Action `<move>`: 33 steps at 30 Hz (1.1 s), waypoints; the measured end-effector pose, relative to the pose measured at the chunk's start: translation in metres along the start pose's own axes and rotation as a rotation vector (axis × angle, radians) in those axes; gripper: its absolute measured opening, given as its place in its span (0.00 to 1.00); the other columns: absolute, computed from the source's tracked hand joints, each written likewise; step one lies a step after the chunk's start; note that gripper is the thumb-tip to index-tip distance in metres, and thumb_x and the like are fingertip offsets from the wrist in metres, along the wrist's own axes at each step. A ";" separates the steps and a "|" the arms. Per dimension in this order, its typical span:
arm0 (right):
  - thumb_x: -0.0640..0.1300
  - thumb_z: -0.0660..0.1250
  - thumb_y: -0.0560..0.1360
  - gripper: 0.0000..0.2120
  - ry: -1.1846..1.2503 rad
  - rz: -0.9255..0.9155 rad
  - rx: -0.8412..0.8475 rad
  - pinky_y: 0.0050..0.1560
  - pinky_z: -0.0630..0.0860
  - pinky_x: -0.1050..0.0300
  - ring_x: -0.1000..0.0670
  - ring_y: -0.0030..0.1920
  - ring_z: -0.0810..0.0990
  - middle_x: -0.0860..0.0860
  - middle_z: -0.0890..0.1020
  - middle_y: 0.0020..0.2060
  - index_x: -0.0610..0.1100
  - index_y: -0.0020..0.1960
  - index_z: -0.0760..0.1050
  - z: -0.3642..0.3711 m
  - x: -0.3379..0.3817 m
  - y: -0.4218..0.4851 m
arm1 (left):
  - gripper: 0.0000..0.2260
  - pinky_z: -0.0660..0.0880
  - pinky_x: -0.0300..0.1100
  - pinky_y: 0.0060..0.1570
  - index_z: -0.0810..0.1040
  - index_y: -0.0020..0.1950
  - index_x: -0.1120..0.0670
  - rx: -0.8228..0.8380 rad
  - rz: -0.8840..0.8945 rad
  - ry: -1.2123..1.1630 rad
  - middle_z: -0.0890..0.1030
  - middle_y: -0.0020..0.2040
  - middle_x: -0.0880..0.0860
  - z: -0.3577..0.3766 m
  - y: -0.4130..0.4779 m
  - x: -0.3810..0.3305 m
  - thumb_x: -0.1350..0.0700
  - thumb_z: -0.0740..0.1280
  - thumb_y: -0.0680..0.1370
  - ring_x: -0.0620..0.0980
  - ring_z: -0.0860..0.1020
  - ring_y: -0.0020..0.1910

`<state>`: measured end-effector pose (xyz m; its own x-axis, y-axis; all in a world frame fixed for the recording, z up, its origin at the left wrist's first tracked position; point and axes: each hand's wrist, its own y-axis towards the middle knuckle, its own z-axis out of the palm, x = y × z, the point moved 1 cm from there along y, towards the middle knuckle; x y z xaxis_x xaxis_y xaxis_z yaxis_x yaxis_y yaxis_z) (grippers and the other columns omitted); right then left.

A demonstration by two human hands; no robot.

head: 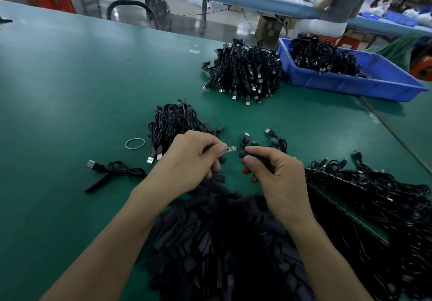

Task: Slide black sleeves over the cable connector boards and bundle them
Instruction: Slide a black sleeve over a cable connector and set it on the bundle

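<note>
Connector board (pixel 232 148): pinched in my left grip (pixel 189 160).
Black sleeve (pixel 251 156): pinched in my right grip (pixel 278 176), apparently just short of the board.

On the green desk (pixel 70 78): heap of black sleeves (pixel 210 242) nearest, loose cables (pixel 374 195) right, cable bundles (pixel 243 71) beyond, a rubber band (pixel 126 143), a blue bin (pixel 350 85) far right.
</note>
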<state>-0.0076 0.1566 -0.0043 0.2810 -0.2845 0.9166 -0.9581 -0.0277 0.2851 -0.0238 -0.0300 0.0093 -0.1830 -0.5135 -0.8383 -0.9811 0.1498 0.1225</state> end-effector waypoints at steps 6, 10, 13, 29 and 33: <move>0.40 0.71 0.77 0.08 -0.002 -0.016 -0.071 0.36 0.76 0.68 0.58 0.34 0.82 0.54 0.86 0.36 0.53 0.49 0.81 0.001 0.001 -0.001 | 0.09 0.69 0.27 0.26 0.82 0.45 0.47 0.012 0.000 -0.020 0.83 0.32 0.43 0.002 -0.001 0.000 0.52 0.65 0.83 0.39 0.78 0.25; 0.42 0.72 0.76 0.08 -0.020 -0.033 -0.079 0.37 0.76 0.68 0.58 0.34 0.82 0.56 0.85 0.36 0.55 0.50 0.81 0.001 0.000 -0.001 | 0.09 0.71 0.30 0.26 0.82 0.45 0.46 0.041 -0.006 -0.067 0.84 0.33 0.44 0.004 -0.001 0.000 0.52 0.65 0.83 0.43 0.81 0.27; 0.48 0.72 0.73 0.09 -0.019 -0.022 -0.067 0.41 0.78 0.65 0.56 0.38 0.84 0.56 0.86 0.38 0.55 0.53 0.81 0.001 -0.001 -0.001 | 0.08 0.71 0.31 0.26 0.82 0.47 0.47 0.052 -0.007 -0.096 0.84 0.33 0.45 0.007 -0.001 0.000 0.52 0.65 0.83 0.45 0.81 0.27; 0.38 0.73 0.74 0.10 0.038 0.050 0.165 0.37 0.77 0.65 0.55 0.35 0.82 0.51 0.86 0.36 0.50 0.53 0.82 -0.014 -0.001 0.011 | 0.08 0.71 0.31 0.28 0.83 0.49 0.47 0.128 0.014 -0.130 0.84 0.34 0.45 0.006 0.000 0.003 0.52 0.65 0.83 0.41 0.79 0.29; 0.41 0.74 0.72 0.09 0.070 0.064 0.306 0.37 0.78 0.62 0.52 0.36 0.83 0.49 0.86 0.37 0.51 0.50 0.83 -0.017 0.002 0.014 | 0.02 0.70 0.30 0.28 0.78 0.51 0.48 0.190 0.010 -0.192 0.85 0.37 0.47 0.008 -0.001 0.004 0.53 0.66 0.83 0.43 0.81 0.30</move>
<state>-0.0196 0.1716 0.0061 0.2123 -0.2287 0.9501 -0.9433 -0.3019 0.1381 -0.0234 -0.0251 0.0018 -0.1601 -0.3446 -0.9250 -0.9465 0.3194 0.0448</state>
